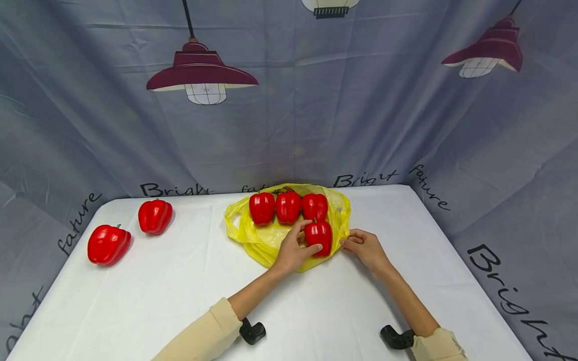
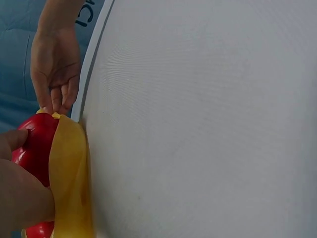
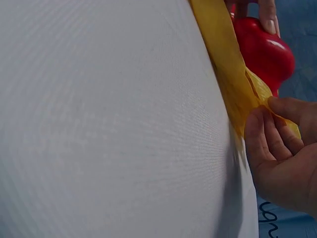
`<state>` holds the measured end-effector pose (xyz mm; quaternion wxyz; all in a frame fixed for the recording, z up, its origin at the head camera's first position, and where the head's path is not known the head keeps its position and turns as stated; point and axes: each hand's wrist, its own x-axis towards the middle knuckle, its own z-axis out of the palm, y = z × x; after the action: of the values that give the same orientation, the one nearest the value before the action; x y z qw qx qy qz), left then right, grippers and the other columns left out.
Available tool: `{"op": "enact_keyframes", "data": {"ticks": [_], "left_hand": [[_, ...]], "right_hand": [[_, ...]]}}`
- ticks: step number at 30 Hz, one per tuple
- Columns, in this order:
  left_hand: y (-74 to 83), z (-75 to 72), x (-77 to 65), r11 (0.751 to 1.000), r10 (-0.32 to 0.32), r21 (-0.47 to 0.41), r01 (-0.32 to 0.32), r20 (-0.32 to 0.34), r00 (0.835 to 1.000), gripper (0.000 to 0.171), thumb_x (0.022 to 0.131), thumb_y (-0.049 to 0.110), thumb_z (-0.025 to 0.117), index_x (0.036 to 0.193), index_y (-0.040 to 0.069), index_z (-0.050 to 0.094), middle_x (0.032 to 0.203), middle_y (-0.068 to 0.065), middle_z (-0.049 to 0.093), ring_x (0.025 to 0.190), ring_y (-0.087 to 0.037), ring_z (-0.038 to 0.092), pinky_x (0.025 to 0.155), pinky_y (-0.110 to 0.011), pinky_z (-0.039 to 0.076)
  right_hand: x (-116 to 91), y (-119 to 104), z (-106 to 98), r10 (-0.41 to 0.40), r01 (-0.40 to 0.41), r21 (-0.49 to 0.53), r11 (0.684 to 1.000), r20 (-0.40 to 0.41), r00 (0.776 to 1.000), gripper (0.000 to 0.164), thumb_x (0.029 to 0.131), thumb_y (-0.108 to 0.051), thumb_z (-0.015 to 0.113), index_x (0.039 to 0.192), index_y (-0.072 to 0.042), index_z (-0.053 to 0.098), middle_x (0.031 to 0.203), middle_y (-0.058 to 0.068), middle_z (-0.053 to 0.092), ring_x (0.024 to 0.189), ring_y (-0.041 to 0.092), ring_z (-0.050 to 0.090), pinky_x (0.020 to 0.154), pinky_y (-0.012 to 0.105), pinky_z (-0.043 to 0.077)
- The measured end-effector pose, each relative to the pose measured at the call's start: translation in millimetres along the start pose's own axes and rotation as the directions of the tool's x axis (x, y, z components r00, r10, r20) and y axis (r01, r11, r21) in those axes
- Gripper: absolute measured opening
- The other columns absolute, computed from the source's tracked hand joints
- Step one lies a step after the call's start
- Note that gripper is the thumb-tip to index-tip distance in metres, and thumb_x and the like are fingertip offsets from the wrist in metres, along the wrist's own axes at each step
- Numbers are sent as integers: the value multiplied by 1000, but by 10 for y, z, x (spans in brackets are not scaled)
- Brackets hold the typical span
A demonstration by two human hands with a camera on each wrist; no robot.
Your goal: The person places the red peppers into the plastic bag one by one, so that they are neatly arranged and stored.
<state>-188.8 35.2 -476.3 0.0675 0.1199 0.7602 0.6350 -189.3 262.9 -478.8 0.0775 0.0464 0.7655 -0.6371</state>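
A yellow plastic bag (image 1: 271,239) lies spread open on the table, three red bell peppers (image 1: 288,207) in a row toward its far side. My left hand (image 1: 292,249) grips another red bell pepper (image 1: 318,237) at the bag's near right, thumb on the near side and fingers on the far side. At the bag's right edge, my right hand (image 1: 365,247) pinches the yellow plastic between thumb and fingers. The right wrist view shows that pinch on the bag's rim (image 3: 257,101) close up, beside the red bell pepper (image 3: 265,52).
Two more red bell peppers (image 1: 108,244) (image 1: 155,216) sit at the left of the white-covered table (image 1: 189,281). Behind and at the sides hangs a grey-blue printed curtain (image 1: 289,125) with lamp pictures and lettering. Black wrist mounts (image 1: 252,332) show by both sleeves.
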Motion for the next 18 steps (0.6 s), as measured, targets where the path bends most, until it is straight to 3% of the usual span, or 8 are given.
{"op": "enact_keyframes", "data": {"ticks": [11, 18], "left_hand": [[-33, 11, 14, 999, -47, 9, 47, 18, 999, 63, 90, 16, 75, 146, 15, 46, 142, -10, 49, 126, -34, 51, 98, -43, 51], [-33, 8, 44, 994, -65, 92, 64, 12, 998, 67, 89, 21, 76, 148, 17, 45, 143, -8, 50, 131, -30, 46, 101, -44, 48]], "right_hand": [[-33, -40, 0, 10, -10, -1, 1000, 19, 1000, 35, 95, -6, 68, 121, 14, 56, 93, 8, 69, 88, 18, 69, 84, 31, 57], [-10, 11, -20, 24, -24, -15, 1000, -1, 1000, 32, 95, -6, 68, 119, 12, 58, 91, 7, 69, 87, 17, 68, 82, 28, 57]]}}
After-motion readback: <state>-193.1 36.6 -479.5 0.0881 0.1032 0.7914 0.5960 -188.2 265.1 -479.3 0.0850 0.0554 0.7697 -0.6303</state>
